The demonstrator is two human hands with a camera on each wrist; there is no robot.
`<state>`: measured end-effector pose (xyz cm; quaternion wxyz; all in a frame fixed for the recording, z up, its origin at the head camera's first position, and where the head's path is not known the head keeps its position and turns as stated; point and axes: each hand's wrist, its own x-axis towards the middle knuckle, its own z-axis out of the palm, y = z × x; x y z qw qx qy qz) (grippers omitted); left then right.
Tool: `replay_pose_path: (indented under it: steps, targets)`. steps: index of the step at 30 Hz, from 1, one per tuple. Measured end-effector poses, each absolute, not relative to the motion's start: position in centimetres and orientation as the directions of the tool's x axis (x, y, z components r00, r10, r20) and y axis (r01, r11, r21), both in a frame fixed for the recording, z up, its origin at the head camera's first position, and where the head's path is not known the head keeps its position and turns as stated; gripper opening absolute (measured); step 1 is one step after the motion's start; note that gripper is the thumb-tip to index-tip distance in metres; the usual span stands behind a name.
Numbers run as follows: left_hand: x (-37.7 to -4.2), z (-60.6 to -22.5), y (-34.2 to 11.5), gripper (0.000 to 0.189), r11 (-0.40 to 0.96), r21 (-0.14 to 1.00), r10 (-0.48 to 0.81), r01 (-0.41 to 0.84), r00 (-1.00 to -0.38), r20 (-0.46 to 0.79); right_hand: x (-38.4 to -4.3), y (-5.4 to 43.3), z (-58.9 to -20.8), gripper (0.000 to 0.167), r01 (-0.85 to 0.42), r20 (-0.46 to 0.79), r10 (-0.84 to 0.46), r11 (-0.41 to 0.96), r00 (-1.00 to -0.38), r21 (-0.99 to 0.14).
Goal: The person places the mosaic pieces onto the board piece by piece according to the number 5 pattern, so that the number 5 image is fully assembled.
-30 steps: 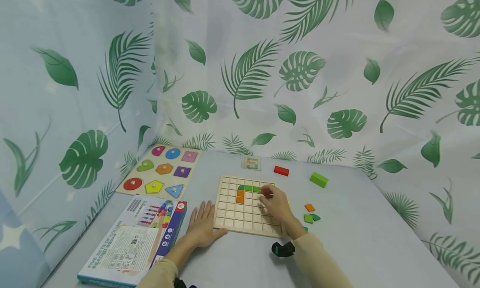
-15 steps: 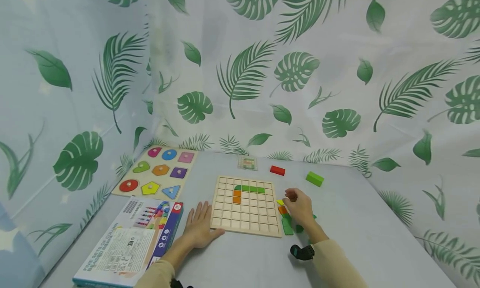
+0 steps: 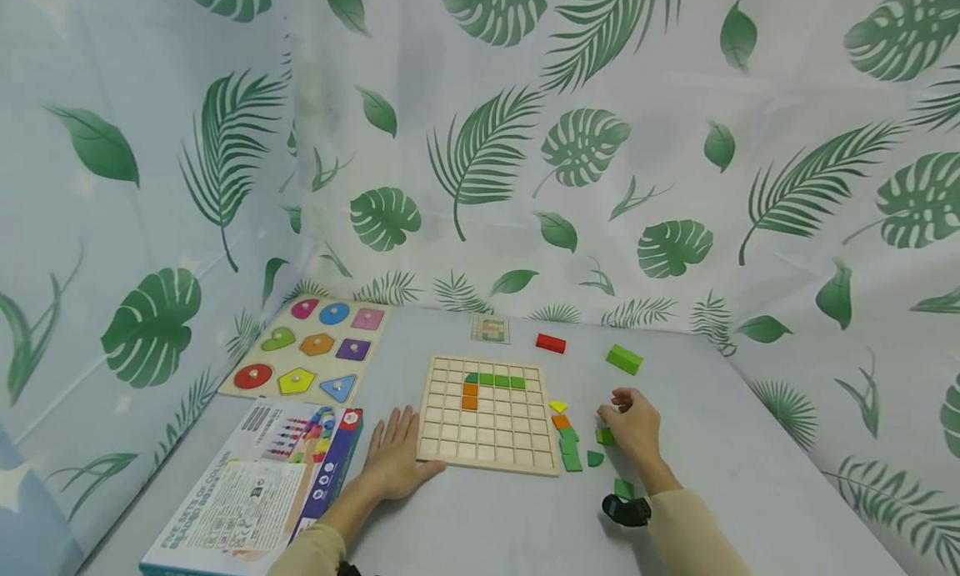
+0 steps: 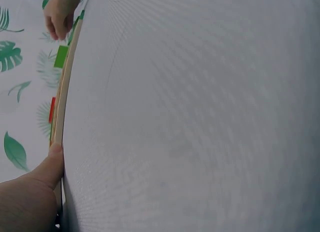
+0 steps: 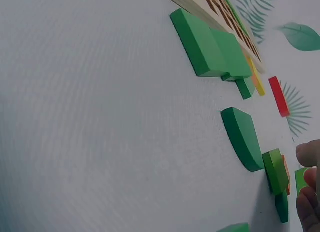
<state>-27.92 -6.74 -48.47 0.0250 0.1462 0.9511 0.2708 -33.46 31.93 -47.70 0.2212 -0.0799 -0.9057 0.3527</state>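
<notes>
A wooden grid board (image 3: 487, 443) holds a row of green tiles (image 3: 501, 381), with a rounded dark green piece (image 3: 472, 378) at its left end and two orange tiles (image 3: 469, 397) below that. My left hand (image 3: 397, 459) lies flat at the board's left side, fingers spread; its thumb (image 4: 51, 167) is against the edge in the left wrist view. Over loose pieces to the right is my right hand (image 3: 636, 422), its fingers bent and nothing held between them. Close by its fingertips sits a light green tile (image 5: 276, 172), partly covered by the hand in the head view.
Loose green tiles (image 3: 570, 454), an orange tile (image 3: 561, 422) and a yellow piece (image 3: 558, 407) lie along the board's right edge. Behind stand a red block (image 3: 551, 343), a green block (image 3: 624, 359) and a pattern card (image 3: 491, 328). A shape puzzle (image 3: 285, 363) and box (image 3: 247, 484) occupy the left.
My right hand has let go of a green tile at the row's right end and moved right, off the board, to the loose pieces. The left hand stays beside the board.
</notes>
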Motion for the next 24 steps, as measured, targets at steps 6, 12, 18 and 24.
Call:
replay_pose_path:
  steps: [6,12,18,24]
  targets:
    - [-28.1,-48.8,-6.8,0.094,0.812,0.516,0.293,0.272,-0.955,0.042,-33.1,32.0,-47.8,0.038,0.028,0.310,0.316,0.740,-0.897,-0.672]
    - [-28.2,-49.5,-6.7,0.092,0.818,0.508,0.284,0.268,-0.958,0.048,-33.0,31.9,-47.9,0.038,0.067,0.249,0.299,0.751,-0.921,-0.657]
    - [-27.7,-48.7,-6.9,0.092,0.810,0.525,0.293,0.263,-0.956,0.028,-32.9,31.8,-47.6,0.035,0.078,0.215,0.284,0.752,-0.934,-0.654]
    - [-27.6,-48.1,-6.7,0.091,0.820,0.508,0.291,0.264,-0.956,0.027,-33.0,31.7,-47.3,0.033,0.063,0.221,0.282,0.736,-0.934,-0.674]
